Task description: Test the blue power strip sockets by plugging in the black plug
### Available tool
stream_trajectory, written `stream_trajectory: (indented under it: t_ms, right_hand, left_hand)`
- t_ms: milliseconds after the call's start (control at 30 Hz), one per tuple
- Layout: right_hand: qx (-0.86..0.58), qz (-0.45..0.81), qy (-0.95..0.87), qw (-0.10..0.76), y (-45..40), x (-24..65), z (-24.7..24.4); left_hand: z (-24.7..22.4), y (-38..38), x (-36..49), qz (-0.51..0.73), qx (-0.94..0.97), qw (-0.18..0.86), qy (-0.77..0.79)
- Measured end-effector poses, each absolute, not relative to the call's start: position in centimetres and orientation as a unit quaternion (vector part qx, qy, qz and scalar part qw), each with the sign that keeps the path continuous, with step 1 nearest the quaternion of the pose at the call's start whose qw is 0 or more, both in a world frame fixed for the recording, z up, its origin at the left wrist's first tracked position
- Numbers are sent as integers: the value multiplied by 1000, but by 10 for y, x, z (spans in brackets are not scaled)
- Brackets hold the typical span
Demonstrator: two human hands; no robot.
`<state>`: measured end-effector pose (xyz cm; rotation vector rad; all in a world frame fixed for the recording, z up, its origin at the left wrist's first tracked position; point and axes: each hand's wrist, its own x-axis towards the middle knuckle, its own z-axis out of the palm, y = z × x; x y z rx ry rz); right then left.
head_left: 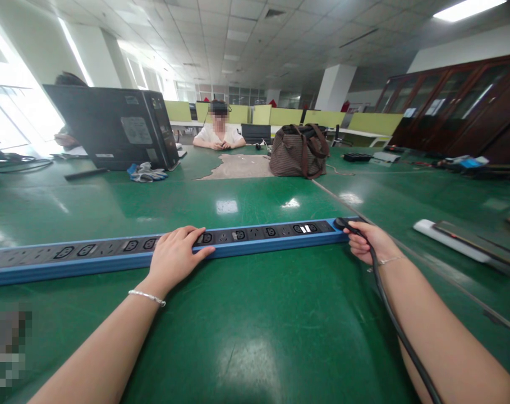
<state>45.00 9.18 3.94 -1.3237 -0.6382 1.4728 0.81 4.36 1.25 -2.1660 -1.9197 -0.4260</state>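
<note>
A long blue power strip [255,243] with a row of black sockets lies across the green table. My left hand [175,252] rests over its middle, fingers on top and thumb apart along the near edge. At the strip's right end, my right hand [370,241] has its fingers closed round a black plug [342,223]. The plug touches the strip's end; whether it is seated in a socket cannot be made out. From it a thick black cable [391,314] runs down over my right wrist and forearm.
Across the green table [246,320] sit a black computer case [124,129], blue-white gloves [147,173] and a brown bag [299,151]. A person [219,132] sits at the far side. A white bar-shaped object [448,240] lies at the right.
</note>
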Motion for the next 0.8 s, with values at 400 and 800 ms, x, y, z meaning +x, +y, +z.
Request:
stream_trajectory:
  t_ms: [400,800]
  right_hand:
    - [-528,549,-282,584,94,442,24]
    - [-386,511,-370,673,83,447,43]
  left_hand:
    - [11,45,7,-148,-737,111,-651]
    - [11,45,6,-152,-738,100,-650]
